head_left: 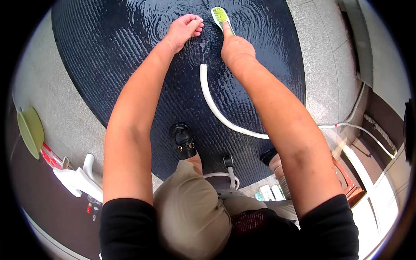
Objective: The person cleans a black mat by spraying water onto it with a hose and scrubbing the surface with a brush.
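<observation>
In the head view, my right hand point(237, 48) grips a green-and-white scrub brush point(220, 15), its index finger stretched along the brush's back. Below both hands lies a dark ribbed mat point(110, 65), wet and rippled with water at the far part. My left hand point(184, 32) is closed just over the wet mat, left of the brush; whatever its curled fingers may hold is hidden. A white hose point(211, 102) curves over the mat, its open end between my forearms and water spreading beyond it.
My black shoe point(182, 139) stands on the mat. At the left are a green basin point(31, 132) and a white plastic piece point(78, 180). Bottles point(266, 193) stand near my seat. The hose runs off right past a reddish-brown wooden object point(349, 180). Grey paving point(318, 56) borders the mat.
</observation>
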A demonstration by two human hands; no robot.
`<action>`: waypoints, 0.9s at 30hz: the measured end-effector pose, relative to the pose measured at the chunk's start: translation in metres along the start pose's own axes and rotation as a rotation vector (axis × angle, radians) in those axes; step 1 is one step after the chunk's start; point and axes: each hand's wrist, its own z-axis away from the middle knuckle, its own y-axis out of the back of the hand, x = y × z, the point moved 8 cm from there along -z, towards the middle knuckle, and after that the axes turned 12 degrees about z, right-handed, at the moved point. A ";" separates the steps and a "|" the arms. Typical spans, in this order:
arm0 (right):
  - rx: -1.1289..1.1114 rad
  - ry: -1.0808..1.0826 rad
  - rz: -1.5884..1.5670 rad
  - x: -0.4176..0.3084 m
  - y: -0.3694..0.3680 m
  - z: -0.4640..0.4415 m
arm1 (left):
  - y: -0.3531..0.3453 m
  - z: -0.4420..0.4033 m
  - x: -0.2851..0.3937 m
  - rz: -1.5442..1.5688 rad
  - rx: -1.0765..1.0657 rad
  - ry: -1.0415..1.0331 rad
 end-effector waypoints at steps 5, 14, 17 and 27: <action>0.016 0.000 0.001 0.001 -0.001 -0.002 | -0.010 0.020 -0.011 -0.621 -0.101 0.080; 0.097 0.133 0.064 0.012 0.009 -0.012 | -0.054 0.093 -0.047 -1.371 -0.107 0.041; 0.202 0.187 0.020 0.021 0.019 -0.003 | -0.037 0.116 -0.060 -1.032 0.005 0.038; 0.120 0.335 -0.050 0.056 -0.160 0.195 | 0.002 0.201 -0.135 -0.465 0.369 0.136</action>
